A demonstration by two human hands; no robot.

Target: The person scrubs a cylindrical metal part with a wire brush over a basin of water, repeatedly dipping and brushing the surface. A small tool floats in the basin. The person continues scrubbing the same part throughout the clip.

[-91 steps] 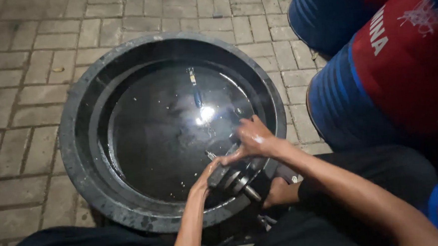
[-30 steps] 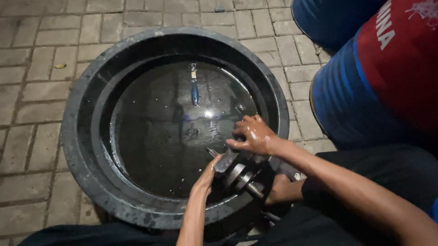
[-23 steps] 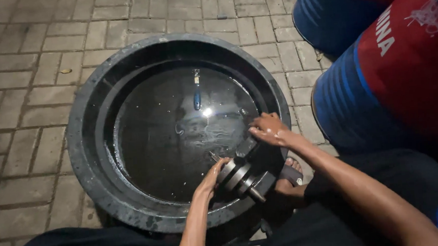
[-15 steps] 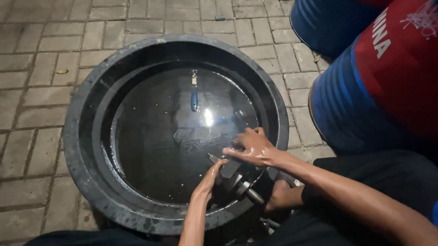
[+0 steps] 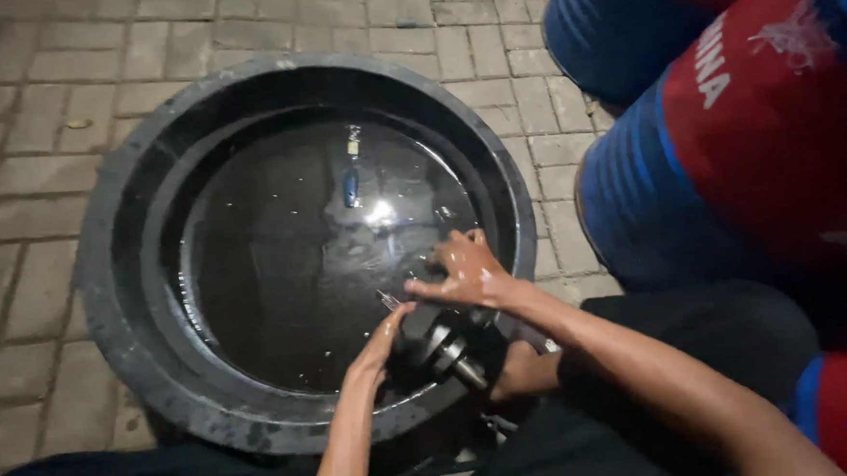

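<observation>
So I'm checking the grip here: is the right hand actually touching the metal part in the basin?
Touching. In the head view the wet right hand lies flat over the top of the metal part, with no gap, above the basin.

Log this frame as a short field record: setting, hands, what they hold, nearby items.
Setting: paved brick ground, dim light
Vessel: round black tub holding dark liquid
Left hand: on the end of a grey metal stepped shaft part at the tub's near rim
Right hand: wet, laid over the top of the same part
In liquid: small blue-handled tool
Nearby: blue and red drums to the right
</observation>
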